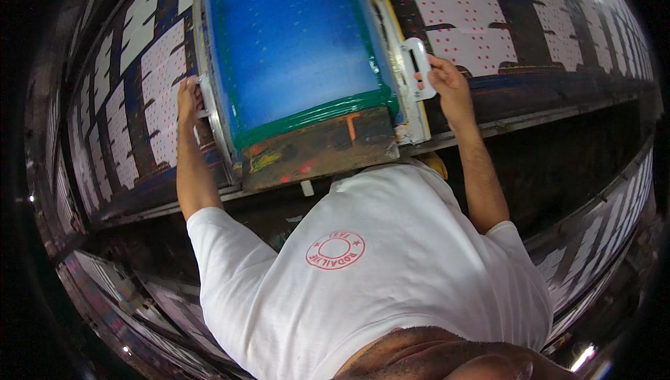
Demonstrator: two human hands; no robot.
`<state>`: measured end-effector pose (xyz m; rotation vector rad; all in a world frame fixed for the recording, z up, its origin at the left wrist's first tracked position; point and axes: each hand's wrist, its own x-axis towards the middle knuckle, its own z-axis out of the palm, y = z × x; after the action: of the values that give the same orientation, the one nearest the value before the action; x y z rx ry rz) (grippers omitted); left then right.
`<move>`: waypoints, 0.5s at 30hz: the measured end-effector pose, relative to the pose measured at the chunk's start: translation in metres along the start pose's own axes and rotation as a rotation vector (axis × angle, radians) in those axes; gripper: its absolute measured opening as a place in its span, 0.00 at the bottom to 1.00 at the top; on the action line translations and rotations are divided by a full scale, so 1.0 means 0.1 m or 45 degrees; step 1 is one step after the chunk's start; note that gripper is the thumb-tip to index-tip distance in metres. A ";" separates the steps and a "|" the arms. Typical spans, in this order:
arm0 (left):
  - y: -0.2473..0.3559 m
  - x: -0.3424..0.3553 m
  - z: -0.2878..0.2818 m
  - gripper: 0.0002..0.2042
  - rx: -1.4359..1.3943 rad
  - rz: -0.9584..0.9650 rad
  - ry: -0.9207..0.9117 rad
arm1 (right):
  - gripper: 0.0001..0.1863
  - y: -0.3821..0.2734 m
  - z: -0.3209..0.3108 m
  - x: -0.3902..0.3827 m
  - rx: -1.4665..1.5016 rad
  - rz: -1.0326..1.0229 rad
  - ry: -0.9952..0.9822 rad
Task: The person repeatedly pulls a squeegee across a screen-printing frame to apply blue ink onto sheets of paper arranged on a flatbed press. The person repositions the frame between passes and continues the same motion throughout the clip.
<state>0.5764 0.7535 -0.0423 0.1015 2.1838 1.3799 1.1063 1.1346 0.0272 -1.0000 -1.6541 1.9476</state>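
Observation:
A screen-printing frame (209,111) with blue mesh (293,38) and a green tape border lies on a long print table. My left hand (188,97) grips a white handle on the frame's left side. On the frame's right side, a white handle (417,66) is held by my right hand (447,80). The near end of the frame is a paint-stained board (321,150). Both arms reach forward from my white T-shirt (377,275).
White cloth pieces with red dots (467,24) lie in rows along the table on both sides of the frame. A dark table edge and rail (544,111) run across. More dotted pieces lie on another table (600,233) at the lower right.

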 end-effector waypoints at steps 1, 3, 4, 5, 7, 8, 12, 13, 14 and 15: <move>0.07 -0.03 0.02 0.13 -0.010 0.057 -0.011 | 0.19 -0.03 -0.03 0.01 -0.082 0.005 0.025; 0.25 -0.07 0.14 0.13 0.007 0.085 0.007 | 0.19 -0.08 -0.16 0.06 -0.119 -0.036 0.036; 0.35 -0.10 0.21 0.14 0.041 0.059 0.050 | 0.19 -0.09 -0.27 0.09 -0.140 -0.049 0.058; 0.45 -0.12 0.33 0.15 0.057 0.058 0.041 | 0.19 -0.10 -0.42 0.13 -0.158 -0.040 0.075; 0.63 -0.16 0.63 0.15 0.049 0.111 -0.005 | 0.19 -0.09 -0.77 0.22 -0.213 -0.038 0.125; 0.72 -0.21 0.82 0.15 0.082 0.146 -0.014 | 0.19 -0.09 -0.99 0.29 -0.277 -0.024 0.168; 1.07 -0.41 1.83 0.17 0.112 0.226 -0.002 | 0.17 0.02 -2.08 0.53 -0.494 -0.247 0.265; 1.15 -0.49 2.10 0.16 0.063 0.200 0.006 | 0.18 0.05 -2.36 0.61 -0.568 -0.253 0.346; 1.20 -0.55 2.35 0.16 0.052 0.237 -0.029 | 0.19 0.11 -2.60 0.70 -0.540 -0.207 0.423; 1.26 -0.64 2.63 0.16 0.054 0.247 -0.035 | 0.20 0.11 -2.91 0.74 -0.558 -0.215 0.388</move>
<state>0.7302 1.0046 0.0062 0.3545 2.2289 1.4263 1.2713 1.3814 -0.0166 -1.1962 -1.9469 1.2751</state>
